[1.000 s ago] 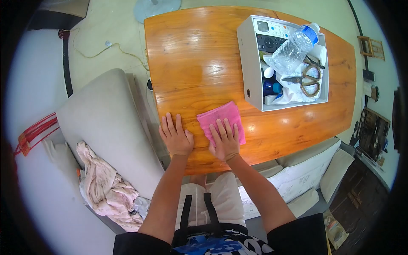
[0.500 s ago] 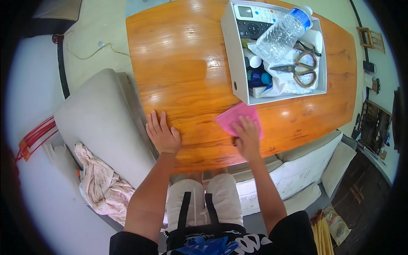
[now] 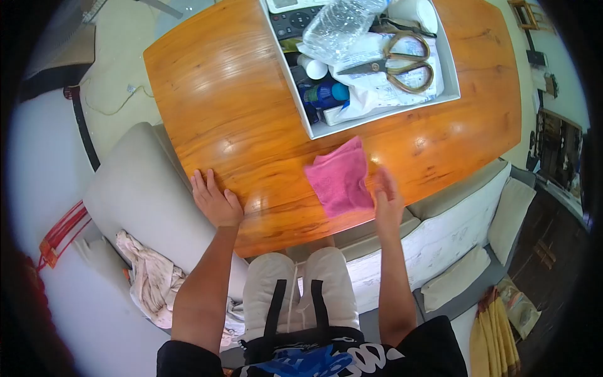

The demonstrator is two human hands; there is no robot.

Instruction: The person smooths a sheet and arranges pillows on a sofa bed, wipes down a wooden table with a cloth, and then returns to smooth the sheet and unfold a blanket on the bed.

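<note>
A folded pink cloth [image 3: 340, 179] lies on the glossy wooden table [image 3: 226, 88] close to its near edge. Just right of the cloth is my right hand [image 3: 386, 191], slightly blurred, fingers stretched forward and the thumb near the cloth's edge; I see nothing in its grasp. My left hand [image 3: 216, 201] rests flat on the table's left edge with its fingers apart. Beyond the cloth stands a white box [image 3: 383, 113] holding scissors [image 3: 405, 63], a clear plastic bottle [image 3: 342, 31], a dark remote control [image 3: 294, 24], a blue bottle [image 3: 323, 94] and other small items.
A beige sofa seat [image 3: 141, 182] runs along the left, with a crumpled stained cloth [image 3: 154, 270] on it. More sofa cushions [image 3: 455, 276] sit at the lower right, near a yellow curtain [image 3: 493, 333]. A cable [image 3: 116, 110] trails over the floor at the upper left.
My right hand has come off the top of the pink cloth to its right side. The cloth now lies differently folded. My left hand stays on the table, and the whole view has shifted.
</note>
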